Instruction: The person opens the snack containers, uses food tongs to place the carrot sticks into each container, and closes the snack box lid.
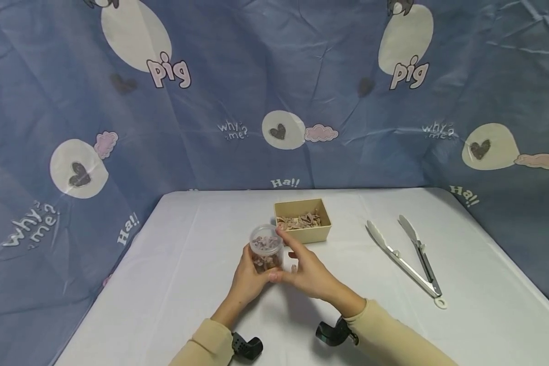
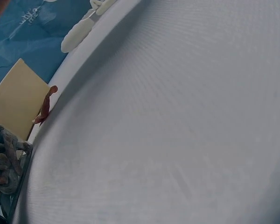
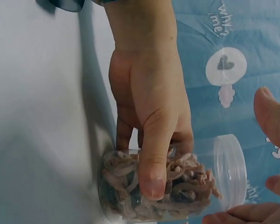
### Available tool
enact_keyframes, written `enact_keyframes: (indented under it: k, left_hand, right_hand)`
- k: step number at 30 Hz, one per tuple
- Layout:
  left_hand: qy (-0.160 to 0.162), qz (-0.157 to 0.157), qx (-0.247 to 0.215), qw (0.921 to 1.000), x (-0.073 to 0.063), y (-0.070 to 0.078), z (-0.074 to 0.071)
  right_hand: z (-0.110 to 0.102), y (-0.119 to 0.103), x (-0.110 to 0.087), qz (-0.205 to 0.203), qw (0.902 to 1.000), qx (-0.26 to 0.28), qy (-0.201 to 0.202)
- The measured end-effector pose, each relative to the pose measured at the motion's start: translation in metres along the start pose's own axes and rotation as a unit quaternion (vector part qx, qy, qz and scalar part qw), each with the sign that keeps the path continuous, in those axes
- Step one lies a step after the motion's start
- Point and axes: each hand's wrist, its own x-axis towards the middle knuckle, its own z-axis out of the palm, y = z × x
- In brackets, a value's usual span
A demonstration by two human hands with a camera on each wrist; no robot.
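A clear plastic jar with a translucent lid holds curled, beige-brown dried pieces. My left hand grips the jar's side, its thumb laid across the wall in the right wrist view. There the jar appears on its side because of the camera's angle; the head view shows it upright. My right hand is at the lid, fingers spread, one fingertip at the rim in the head view. In the right wrist view, another right-hand finger stands away from the lid. The left wrist view shows part of the jar's contents.
Just behind the jar stands a cream rectangular box with similar dried pieces inside. Metal tongs lie spread on the right of the white table. A blue printed cloth hangs behind the table.
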Motion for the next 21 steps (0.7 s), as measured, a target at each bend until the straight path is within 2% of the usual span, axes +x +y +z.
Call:
enact_keyframes:
  k: [6,14,19,21]
  left_hand:
    - [0.005,-0.001,-0.003,1.0,0.0,0.0,0.0]
    - [-0.008,-0.001,-0.01,0.9999,0.003,-0.001,0.001]
    - [-0.015,-0.014,-0.015,0.9997,-0.002,-0.004,-0.001]
    - [-0.02,-0.022,-0.024,0.9993,-0.003,-0.005,-0.002]
  right_hand:
    - [0.0,-0.002,-0.004,0.005,0.9999,0.005,-0.009]
    - [-0.003,-0.002,-0.009,0.008,0.9999,-0.01,-0.01]
    - [-0.011,-0.002,-0.015,0.006,0.9997,-0.024,0.002]
    - [-0.018,-0.001,-0.018,-0.007,0.9994,-0.029,0.018]
